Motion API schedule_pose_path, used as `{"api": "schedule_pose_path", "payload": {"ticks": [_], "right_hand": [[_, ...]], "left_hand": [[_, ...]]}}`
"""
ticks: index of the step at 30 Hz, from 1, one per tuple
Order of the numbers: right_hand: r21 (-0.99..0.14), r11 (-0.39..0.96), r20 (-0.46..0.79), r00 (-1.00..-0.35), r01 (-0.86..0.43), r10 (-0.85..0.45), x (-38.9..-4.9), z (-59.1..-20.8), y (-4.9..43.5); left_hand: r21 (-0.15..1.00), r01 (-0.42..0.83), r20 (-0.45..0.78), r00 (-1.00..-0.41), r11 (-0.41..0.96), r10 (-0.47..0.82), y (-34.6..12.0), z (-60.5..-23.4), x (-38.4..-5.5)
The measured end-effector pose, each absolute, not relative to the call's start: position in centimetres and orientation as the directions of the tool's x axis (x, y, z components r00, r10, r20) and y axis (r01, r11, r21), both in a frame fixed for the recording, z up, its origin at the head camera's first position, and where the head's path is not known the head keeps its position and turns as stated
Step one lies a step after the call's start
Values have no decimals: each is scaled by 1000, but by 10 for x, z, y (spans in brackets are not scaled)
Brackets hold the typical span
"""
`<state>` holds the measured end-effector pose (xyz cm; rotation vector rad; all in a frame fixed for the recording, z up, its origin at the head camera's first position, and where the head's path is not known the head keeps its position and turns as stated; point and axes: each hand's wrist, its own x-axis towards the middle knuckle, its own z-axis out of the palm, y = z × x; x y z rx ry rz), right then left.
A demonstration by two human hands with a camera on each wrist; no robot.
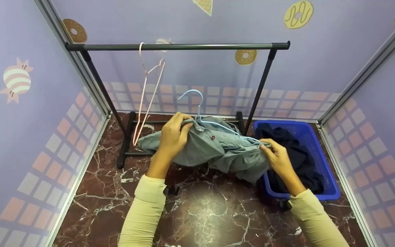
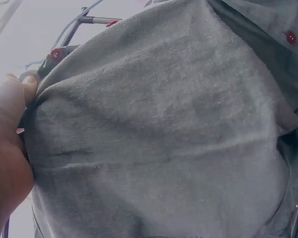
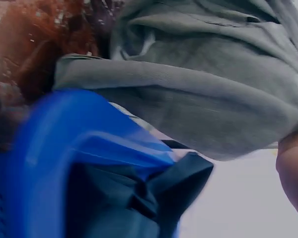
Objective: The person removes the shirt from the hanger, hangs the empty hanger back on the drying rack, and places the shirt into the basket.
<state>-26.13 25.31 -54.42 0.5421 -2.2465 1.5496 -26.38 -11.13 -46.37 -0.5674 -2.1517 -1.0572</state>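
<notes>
1. Shirt: a grey-green button-up shirt (image 1: 199, 149), with red buttons (image 2: 291, 37), is held up between both hands, above the floor (image 1: 211, 216) and in front of the rack. The cloth is bunched and folded.
2. Blue hanger (image 1: 202, 98): hook bare and clear of the rail; one arm runs along the shirt's upper edge toward the right hand. The other arm is hidden by cloth.
3. Left hand (image 1: 174, 134): thumb and fingers pinched together on the shirt's upper edge, beside the hanger's neck.
4. Right hand (image 1: 277, 156): thumb and fingers clamped on the shirt at the hanger's end. Cannot tell whether the wire is also gripped.
5. Pink hanger (image 1: 145, 84): hooked on the rail of the black garment rack (image 1: 211, 47), left of centre. Contact with the shirt cannot be determined.
6. Blue plastic basket (image 1: 325, 168): on the floor, right side, containing dark cloth (image 1: 297, 157).
7. Surroundings: lilac walls (image 1: 170, 20) printed with doughnuts and sweets; reddish-brown, white-veined floor.
</notes>
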Motion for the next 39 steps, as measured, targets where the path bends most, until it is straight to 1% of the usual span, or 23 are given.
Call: {"api": "schedule_pose_path", "payload": {"ticks": [5,9,13,16,19,22,25,27,30,35,37,39], "right_hand": [[-814,307,486,-868,-493,-104,-250,-540,242],[-823,293,472,-873,-487,-123,-248,-552,237],[-837,319,421,-896,-445,-145,-248,-562,230],[-839,359,375,-912,-410,-166,-249,-566,223],[-831,404,311,-922,-382,-233,-254,-570,218],[-841,434,179,-924,-322,-339,-260,-581,217],[-879,419,27,-904,-225,-427,-267,-597,225],[-907,389,-33,-893,-162,-449,-270,-605,233],[-945,296,-17,-881,-141,-473,-272,-604,246],[-970,125,127,-870,-209,-476,-275,-579,264],[-956,133,179,-882,-260,-437,-274,-565,269],[-926,187,233,-885,-329,-404,-273,-547,270]], "left_hand": [[528,626,724,-685,573,81,-113,-460,-266],[542,645,734,-676,539,70,-111,-459,-266],[520,660,737,-668,543,105,-107,-456,-269],[507,661,727,-672,553,138,-103,-456,-270],[504,660,718,-678,557,155,-100,-457,-271],[506,655,707,-687,561,165,-97,-462,-272],[508,647,693,-699,568,176,-95,-468,-271],[510,643,686,-705,571,180,-95,-471,-270],[513,640,683,-708,572,180,-94,-472,-270],[514,641,683,-708,570,180,-94,-471,-272],[512,641,682,-708,571,184,-93,-471,-273],[510,644,680,-708,571,192,-91,-472,-274]]}}
